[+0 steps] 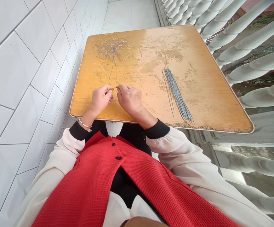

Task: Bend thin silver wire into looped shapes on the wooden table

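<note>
Head view: left hand (102, 97) nearly closed, fingertips together; tangled wire (114, 50) beyond it on the table (208, 107), probably light, springy, snag-prone, best taken by a loose end; right hand (130, 98) curled, can't tell if either grips wire; far right, grey strand bundle (178, 94), likely stiffer, grab mid-length.

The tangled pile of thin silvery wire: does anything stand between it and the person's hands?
Only thin, curled silvery wire strands lie between the tangled wire pile and the left hand and right hand; nothing bulky visibly stands there.
</note>
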A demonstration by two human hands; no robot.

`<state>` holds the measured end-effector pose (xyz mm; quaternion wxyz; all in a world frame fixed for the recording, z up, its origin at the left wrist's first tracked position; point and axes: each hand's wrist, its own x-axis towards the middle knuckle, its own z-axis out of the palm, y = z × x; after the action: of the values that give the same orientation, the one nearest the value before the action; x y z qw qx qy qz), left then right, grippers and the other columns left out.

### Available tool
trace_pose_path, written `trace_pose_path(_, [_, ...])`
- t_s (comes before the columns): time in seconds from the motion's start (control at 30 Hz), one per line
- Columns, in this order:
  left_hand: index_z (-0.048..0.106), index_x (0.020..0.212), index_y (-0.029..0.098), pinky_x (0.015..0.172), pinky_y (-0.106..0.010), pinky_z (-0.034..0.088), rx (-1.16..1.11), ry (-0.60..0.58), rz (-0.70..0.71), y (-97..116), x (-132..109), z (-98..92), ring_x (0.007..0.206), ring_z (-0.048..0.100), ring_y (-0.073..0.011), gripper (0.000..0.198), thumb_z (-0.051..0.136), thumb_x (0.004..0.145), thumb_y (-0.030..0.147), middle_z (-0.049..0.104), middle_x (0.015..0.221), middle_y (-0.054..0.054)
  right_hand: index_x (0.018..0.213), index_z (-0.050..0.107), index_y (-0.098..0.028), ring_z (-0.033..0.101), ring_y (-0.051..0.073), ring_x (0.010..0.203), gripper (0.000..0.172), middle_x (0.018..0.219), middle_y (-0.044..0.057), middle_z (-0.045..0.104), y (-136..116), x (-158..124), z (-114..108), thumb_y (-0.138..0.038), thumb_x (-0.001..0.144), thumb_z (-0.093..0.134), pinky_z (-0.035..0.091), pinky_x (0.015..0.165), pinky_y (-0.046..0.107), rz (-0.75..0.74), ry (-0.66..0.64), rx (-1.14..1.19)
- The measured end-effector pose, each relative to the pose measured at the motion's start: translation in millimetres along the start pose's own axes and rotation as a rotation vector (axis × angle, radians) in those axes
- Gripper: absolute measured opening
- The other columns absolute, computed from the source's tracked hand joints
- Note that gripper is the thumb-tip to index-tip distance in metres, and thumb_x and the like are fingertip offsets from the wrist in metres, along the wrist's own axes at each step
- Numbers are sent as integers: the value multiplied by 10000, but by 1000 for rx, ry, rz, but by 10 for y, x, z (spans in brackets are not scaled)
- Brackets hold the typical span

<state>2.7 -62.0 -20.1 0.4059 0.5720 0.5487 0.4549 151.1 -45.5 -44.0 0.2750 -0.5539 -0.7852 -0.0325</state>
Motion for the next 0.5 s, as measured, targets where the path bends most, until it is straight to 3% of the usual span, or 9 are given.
trace_pose_path(0.23, [606,812,175,499,-143,477,-41,61,17,-12,-10,81,480,618,-50,154,577,941,95,607,562,78,1005,660,-169,587,199,698,336,809,106,712,-84,23,14,-230,983,330,309,594,301,104,22,35])
trace_pose_path(0.5, [597,850,176,506,-155,489,-122,102,-14,-69,-33,92,502,632,-57,133,555,965,125,623,597,69,1123,696,-189,660,201,765,310,904,87,753,-15,45,67,-265,980,432,455,704,320,107,25,257])
